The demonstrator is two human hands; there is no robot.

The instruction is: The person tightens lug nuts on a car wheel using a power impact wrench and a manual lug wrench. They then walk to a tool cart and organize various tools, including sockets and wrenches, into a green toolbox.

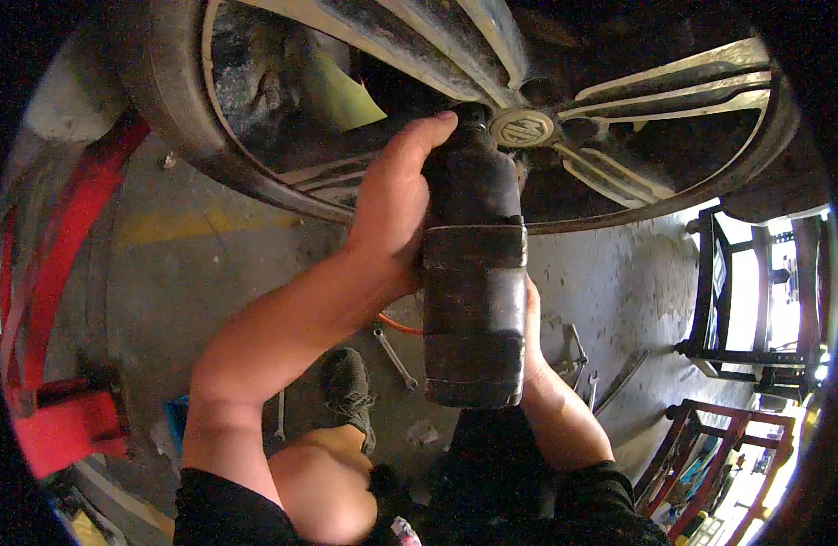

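The black, boxy power tool (474, 300) has a casing that looks like matt plastic, scuffed, with a soft sheen toward its right side. On the far side, the pale, multi-spoked metal wheel (525, 128) looks smooth but grimy; its black rubber tyre (169, 82) is matt. At left, the red metal post (73, 246) wears smooth paint. The silver metal spanner (396, 359) shines dully; the grey concrete floor (255, 273) looks rough.

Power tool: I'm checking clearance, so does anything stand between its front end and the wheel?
Nothing visible does: the power tool points in beside the centre cap of the wheel, and the left hand lies alongside the tool's front end. Any contact is hidden.
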